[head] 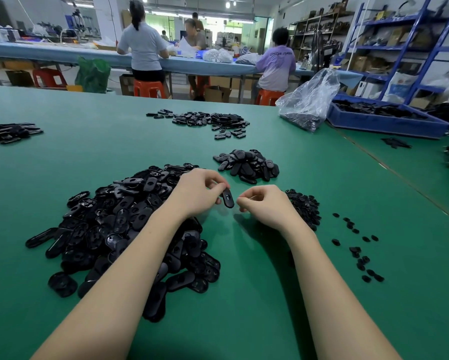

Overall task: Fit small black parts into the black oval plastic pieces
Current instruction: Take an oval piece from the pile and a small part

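Green matting covers the surface [244, 294] of a workshop where three people sit at a blue bench at 12 o'clock. At centre, the left hand [197, 192] pinches one oval piece [228, 198] by its upper end, so it hangs nearly upright above the mat. The right hand [263, 203] sits just at 3 o'clock of that piece, fingers curled inward with the tips close together; whether they grip a small part I cannot tell. A big heap of ovals [119, 224] spreads at 9 o'clock under the left forearm. A smaller oval pile [248, 165] lies at 12 o'clock of the hands. Small parts [305, 207] are heaped at 3 o'clock, partly behind the right hand, with loose ones [358, 253] scattered toward 4 o'clock. A clear bag [309, 102] and blue tray [384, 118] stand at 2 o'clock.
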`<act>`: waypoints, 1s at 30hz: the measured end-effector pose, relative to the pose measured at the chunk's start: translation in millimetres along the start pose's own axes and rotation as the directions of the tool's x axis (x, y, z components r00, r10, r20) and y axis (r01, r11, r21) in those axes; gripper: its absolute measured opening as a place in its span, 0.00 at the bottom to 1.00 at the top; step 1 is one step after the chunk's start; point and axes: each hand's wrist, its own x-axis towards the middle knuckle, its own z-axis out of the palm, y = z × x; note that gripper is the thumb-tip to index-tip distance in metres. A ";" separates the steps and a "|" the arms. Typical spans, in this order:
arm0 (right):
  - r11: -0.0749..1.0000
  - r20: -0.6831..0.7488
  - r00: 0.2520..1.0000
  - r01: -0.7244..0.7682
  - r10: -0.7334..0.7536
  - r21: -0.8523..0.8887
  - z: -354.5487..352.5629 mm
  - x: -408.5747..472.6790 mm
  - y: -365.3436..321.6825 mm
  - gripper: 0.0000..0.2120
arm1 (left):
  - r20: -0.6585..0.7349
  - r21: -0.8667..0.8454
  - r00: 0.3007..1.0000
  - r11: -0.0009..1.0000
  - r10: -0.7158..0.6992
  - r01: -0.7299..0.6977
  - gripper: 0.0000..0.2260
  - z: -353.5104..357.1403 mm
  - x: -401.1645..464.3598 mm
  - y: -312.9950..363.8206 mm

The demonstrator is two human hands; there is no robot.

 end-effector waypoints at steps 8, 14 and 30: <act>0.971 0.102 0.994 -0.056 0.032 0.234 -13.3 -5.9 -2.7 0.04 | 0.128 -0.430 0.979 0.881 -0.156 0.196 0.07 16.2 -2.5 1.9; 0.995 -0.080 0.993 -0.088 0.085 -0.041 -46.6 -1.1 -0.9 0.06 | 0.181 -0.501 0.969 0.832 -0.167 0.237 0.15 19.4 -3.5 3.3; 0.895 -0.317 0.944 -0.213 0.087 -0.391 -26.7 0.7 18.5 0.11 | 0.169 -0.463 0.972 0.857 -0.164 0.226 0.11 21.1 -4.8 1.2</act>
